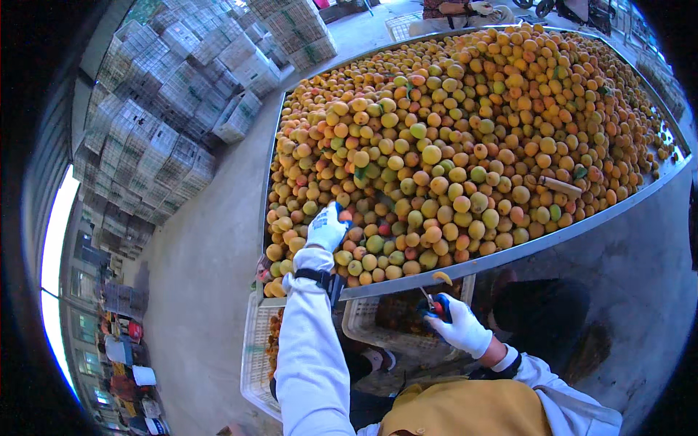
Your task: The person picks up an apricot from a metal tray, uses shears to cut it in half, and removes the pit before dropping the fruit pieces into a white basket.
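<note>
Heaped apricots (436,156), yellow, orange and green, fill a wide metal-rimmed table (509,251). My left hand (327,227), in a white glove with blue on the fingers, reaches into the heap at the near left. Its fingers curl against an orange apricot (345,216). By the table's front edge, my right hand (462,327), gloved likewise, is closed round a small hand tool (438,307) with a red and dark handle and a thin metal tip; its exact kind is unclear. Just beyond the tip, a curved yellow apricot piece (441,277) shows at the rim.
Below the table edge stand white plastic crates (254,356), one with orange fruit pieces inside. A brown stick-like piece (560,186) lies on the apricots at right. Stacked crates (156,138) line the left. Another person's gloved hand (481,8) shows at the far side.
</note>
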`<state>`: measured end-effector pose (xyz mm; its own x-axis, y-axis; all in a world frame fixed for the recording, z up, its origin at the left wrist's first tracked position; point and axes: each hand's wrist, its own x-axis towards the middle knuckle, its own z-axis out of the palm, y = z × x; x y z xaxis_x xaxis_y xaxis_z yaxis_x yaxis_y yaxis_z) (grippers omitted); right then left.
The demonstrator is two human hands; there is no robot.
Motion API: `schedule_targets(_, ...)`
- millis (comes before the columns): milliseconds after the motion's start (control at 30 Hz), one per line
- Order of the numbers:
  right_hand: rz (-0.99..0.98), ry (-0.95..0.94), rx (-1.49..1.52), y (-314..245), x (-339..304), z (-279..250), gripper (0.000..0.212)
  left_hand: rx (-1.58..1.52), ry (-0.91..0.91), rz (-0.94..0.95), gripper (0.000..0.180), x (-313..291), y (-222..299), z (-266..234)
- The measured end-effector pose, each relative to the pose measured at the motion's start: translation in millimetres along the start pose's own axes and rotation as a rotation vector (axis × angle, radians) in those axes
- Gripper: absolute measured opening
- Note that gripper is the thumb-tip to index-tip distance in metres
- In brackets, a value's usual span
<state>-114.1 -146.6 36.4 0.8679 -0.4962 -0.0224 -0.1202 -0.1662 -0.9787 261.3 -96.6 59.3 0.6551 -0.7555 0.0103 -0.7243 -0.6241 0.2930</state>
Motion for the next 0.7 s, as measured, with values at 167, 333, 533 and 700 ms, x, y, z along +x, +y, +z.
schedule_targets(167, -0.112, 0.018, 0.031, -9.9, -8.4, -8.3, 0.024, -1.196, -0.098, 0.089, 0.046, -94.3, 73.0, -67.8)
schedule_targets(333, -0.233, -0.047, 0.046, -42.1, -11.0, -0.6, 0.025, -1.611, -0.005, 0.128, 0.046, -179.9, 101.9, -71.8)
schedule_targets(533, -0.388, -0.145, -0.067, -84.0, -19.1, 4.6, 0.031, -1.831, 0.088, 0.198, 0.051, -224.3, 108.3, -63.1)
schedule_targets(700, -0.363, -0.244, -0.157, -104.2, -27.5, 1.7, 0.029, -1.725, 0.004, 0.210, 0.050, -244.0, 95.6, -62.3)
